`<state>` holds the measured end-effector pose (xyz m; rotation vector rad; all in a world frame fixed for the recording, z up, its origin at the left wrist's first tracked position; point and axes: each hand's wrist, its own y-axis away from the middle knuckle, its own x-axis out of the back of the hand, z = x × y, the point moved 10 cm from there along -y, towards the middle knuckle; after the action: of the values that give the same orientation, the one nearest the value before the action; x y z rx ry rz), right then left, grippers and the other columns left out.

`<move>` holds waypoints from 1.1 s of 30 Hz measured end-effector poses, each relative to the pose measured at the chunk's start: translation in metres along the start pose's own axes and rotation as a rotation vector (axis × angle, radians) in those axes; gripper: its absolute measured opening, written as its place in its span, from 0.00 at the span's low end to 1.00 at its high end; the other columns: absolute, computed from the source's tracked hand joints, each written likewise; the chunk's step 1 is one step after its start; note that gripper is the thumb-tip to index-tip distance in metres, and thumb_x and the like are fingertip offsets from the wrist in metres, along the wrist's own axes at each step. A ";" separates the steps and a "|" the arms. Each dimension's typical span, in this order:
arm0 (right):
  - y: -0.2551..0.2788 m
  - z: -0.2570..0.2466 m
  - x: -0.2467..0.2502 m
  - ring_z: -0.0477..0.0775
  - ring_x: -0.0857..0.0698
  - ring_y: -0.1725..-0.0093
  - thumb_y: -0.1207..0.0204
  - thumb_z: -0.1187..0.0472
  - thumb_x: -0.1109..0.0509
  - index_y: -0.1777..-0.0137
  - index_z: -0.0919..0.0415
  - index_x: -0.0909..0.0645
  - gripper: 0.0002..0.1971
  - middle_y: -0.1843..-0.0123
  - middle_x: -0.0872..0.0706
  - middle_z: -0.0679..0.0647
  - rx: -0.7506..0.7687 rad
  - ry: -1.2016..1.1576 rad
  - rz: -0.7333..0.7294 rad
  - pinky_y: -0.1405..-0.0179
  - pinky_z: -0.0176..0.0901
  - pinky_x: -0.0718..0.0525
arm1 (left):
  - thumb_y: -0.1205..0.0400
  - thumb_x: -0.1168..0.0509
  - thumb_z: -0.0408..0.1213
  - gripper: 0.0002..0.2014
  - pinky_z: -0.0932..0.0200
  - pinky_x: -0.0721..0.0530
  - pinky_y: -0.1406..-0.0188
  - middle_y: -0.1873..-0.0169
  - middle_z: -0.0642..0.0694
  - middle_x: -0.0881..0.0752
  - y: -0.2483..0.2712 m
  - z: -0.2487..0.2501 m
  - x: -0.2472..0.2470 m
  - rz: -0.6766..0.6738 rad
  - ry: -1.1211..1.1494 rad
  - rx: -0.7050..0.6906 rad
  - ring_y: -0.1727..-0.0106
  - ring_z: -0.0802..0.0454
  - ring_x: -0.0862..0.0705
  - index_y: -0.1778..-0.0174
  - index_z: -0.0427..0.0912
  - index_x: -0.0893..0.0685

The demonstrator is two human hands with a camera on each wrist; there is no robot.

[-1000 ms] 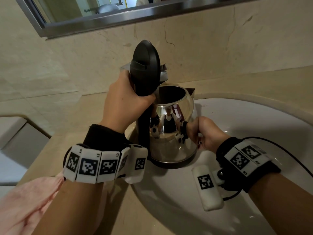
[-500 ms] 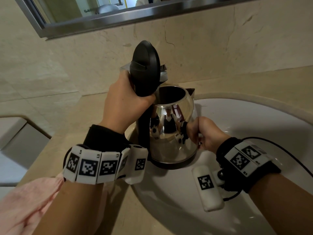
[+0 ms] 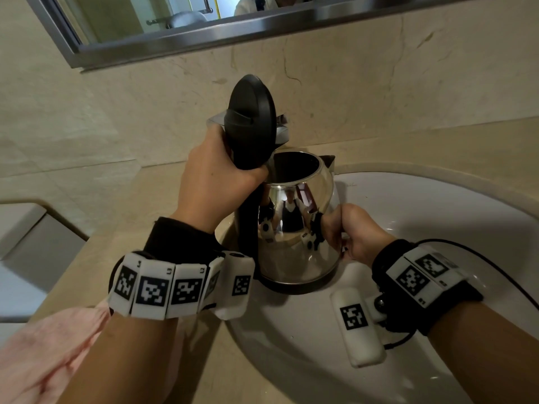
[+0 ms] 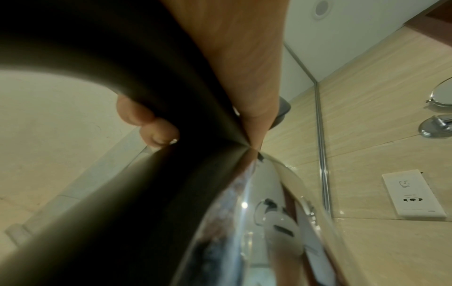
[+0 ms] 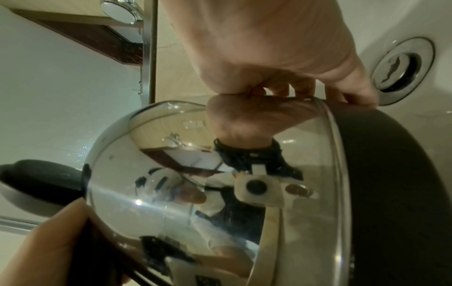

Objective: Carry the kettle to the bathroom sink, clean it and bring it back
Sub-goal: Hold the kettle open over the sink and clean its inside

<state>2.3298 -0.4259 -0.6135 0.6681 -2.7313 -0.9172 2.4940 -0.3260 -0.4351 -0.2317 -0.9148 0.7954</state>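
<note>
A shiny steel kettle (image 3: 291,249) with a black base hangs upright over the left rim of the white sink (image 3: 437,214). Its black lid (image 3: 252,121) stands flipped open. My left hand (image 3: 215,182) grips the black handle (image 4: 122,174) near its top, with fingers (image 4: 156,131) wrapped round it. My right hand (image 3: 355,231) is curled against the kettle's lower right side. In the right wrist view the right hand (image 5: 269,48) has knuckles on the steel kettle (image 5: 171,193) and fingertips at the black base rim. The kettle's inside looks dark.
The sink drain (image 5: 403,71) lies beyond the kettle's base. A beige stone counter (image 3: 116,228) surrounds the basin, with a pink cloth (image 3: 43,345) at the lower left. A steel-framed mirror (image 3: 204,33) hangs above. A wall socket (image 4: 413,195) sits on the backsplash.
</note>
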 end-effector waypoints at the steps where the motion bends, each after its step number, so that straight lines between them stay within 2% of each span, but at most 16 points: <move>1: -0.001 0.000 0.000 0.56 0.26 0.66 0.38 0.73 0.43 0.74 0.64 0.30 0.07 0.70 0.25 0.59 0.003 0.000 0.002 0.68 0.43 0.29 | 0.29 0.27 0.37 0.21 0.67 0.21 0.62 0.62 0.60 0.23 0.000 0.000 0.000 -0.002 -0.001 -0.001 0.60 0.64 0.21 0.43 0.42 0.25; 7: -0.008 0.006 0.000 0.57 0.27 0.65 0.35 0.71 0.43 0.72 0.64 0.32 0.06 0.68 0.27 0.60 -0.039 -0.017 0.016 0.68 0.44 0.29 | 0.29 0.27 0.37 0.22 0.69 0.24 0.65 0.63 0.61 0.23 0.001 0.001 0.000 0.000 -0.004 0.001 0.61 0.65 0.22 0.41 0.41 0.25; 9: -0.009 0.008 0.002 0.56 0.29 0.65 0.28 0.68 0.45 0.70 0.64 0.35 0.09 0.66 0.29 0.60 -0.046 -0.033 0.034 0.68 0.44 0.29 | 0.29 0.27 0.37 0.23 0.71 0.26 0.66 0.63 0.61 0.23 0.001 0.001 0.000 0.001 -0.009 0.001 0.62 0.66 0.22 0.40 0.42 0.25; 12: -0.012 0.010 0.003 0.57 0.28 0.64 0.26 0.67 0.45 0.68 0.64 0.32 0.10 0.65 0.27 0.60 -0.060 -0.070 0.035 0.61 0.47 0.26 | 0.29 0.27 0.38 0.23 0.72 0.27 0.67 0.63 0.61 0.24 0.001 0.000 0.000 0.000 -0.012 0.005 0.62 0.66 0.23 0.40 0.42 0.25; 14: -0.010 0.009 0.001 0.58 0.28 0.63 0.31 0.70 0.43 0.69 0.64 0.31 0.07 0.65 0.27 0.60 -0.060 -0.060 0.018 0.55 0.51 0.26 | 0.29 0.27 0.38 0.22 0.72 0.27 0.67 0.63 0.61 0.24 0.001 0.000 0.000 -0.002 -0.010 0.007 0.62 0.66 0.23 0.41 0.42 0.25; 16: -0.005 0.006 -0.003 0.58 0.28 0.64 0.44 0.71 0.42 0.72 0.64 0.31 0.03 0.66 0.27 0.60 -0.048 -0.052 -0.003 0.57 0.50 0.26 | 0.29 0.27 0.38 0.21 0.72 0.28 0.67 0.64 0.61 0.24 0.001 0.000 -0.001 -0.004 -0.012 0.007 0.62 0.66 0.23 0.43 0.42 0.25; 17: -0.003 0.005 -0.004 0.58 0.28 0.64 0.48 0.70 0.43 0.72 0.64 0.31 0.04 0.67 0.27 0.60 -0.037 -0.044 -0.011 0.59 0.49 0.26 | 0.29 0.27 0.38 0.21 0.73 0.28 0.67 0.64 0.61 0.24 0.002 0.000 -0.001 -0.004 -0.013 0.007 0.62 0.66 0.23 0.43 0.43 0.25; 20: -0.001 0.003 -0.004 0.58 0.28 0.65 0.43 0.71 0.43 0.74 0.63 0.31 0.04 0.68 0.27 0.60 -0.018 -0.042 -0.019 0.64 0.46 0.27 | 0.29 0.27 0.38 0.20 0.73 0.28 0.67 0.64 0.61 0.24 0.001 0.000 0.000 0.000 -0.014 0.007 0.62 0.66 0.23 0.44 0.43 0.25; 23: -0.002 0.002 -0.004 0.57 0.28 0.66 0.53 0.68 0.44 0.76 0.64 0.31 0.04 0.70 0.27 0.60 -0.009 -0.061 -0.021 0.62 0.46 0.26 | 0.29 0.27 0.38 0.19 0.73 0.28 0.67 0.64 0.61 0.24 0.000 0.000 0.000 0.001 -0.018 0.007 0.62 0.66 0.23 0.45 0.44 0.25; 25: -0.002 0.002 -0.005 0.57 0.28 0.66 0.54 0.67 0.44 0.75 0.63 0.31 0.05 0.69 0.27 0.59 -0.007 -0.064 -0.027 0.56 0.49 0.25 | 0.29 0.27 0.38 0.20 0.73 0.27 0.67 0.64 0.61 0.24 0.000 0.000 0.000 0.002 -0.014 0.005 0.62 0.66 0.23 0.44 0.43 0.25; 27: -0.003 0.003 -0.004 0.57 0.28 0.66 0.54 0.67 0.44 0.74 0.63 0.30 0.06 0.69 0.27 0.59 -0.012 -0.050 -0.022 0.59 0.48 0.25 | 0.29 0.27 0.38 0.20 0.74 0.27 0.67 0.63 0.62 0.24 0.001 0.001 0.000 0.002 -0.012 0.005 0.62 0.67 0.23 0.44 0.43 0.25; 29: -0.005 0.004 -0.004 0.57 0.28 0.67 0.51 0.68 0.43 0.73 0.64 0.30 0.05 0.69 0.27 0.59 -0.019 -0.026 -0.015 0.64 0.46 0.27 | 0.29 0.27 0.38 0.20 0.73 0.28 0.67 0.63 0.61 0.23 0.001 0.001 0.000 0.003 -0.009 0.007 0.62 0.66 0.23 0.44 0.43 0.25; 31: -0.010 0.006 -0.002 0.57 0.29 0.67 0.39 0.70 0.43 0.71 0.64 0.32 0.03 0.68 0.28 0.59 -0.033 -0.008 0.004 0.62 0.46 0.27 | 0.30 0.27 0.38 0.20 0.73 0.29 0.68 0.63 0.61 0.24 0.001 0.000 0.000 0.001 -0.007 0.013 0.62 0.66 0.23 0.45 0.44 0.25; 33: -0.014 0.007 -0.001 0.57 0.30 0.67 0.34 0.69 0.44 0.70 0.64 0.33 0.05 0.68 0.28 0.60 -0.039 0.005 0.011 0.65 0.45 0.29 | 0.30 0.27 0.38 0.19 0.73 0.29 0.68 0.64 0.62 0.24 0.001 0.000 0.000 0.004 -0.011 0.013 0.63 0.66 0.23 0.46 0.44 0.26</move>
<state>2.3337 -0.4318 -0.6275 0.6468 -2.7025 -0.9623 2.4932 -0.3251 -0.4354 -0.2175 -0.9197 0.8068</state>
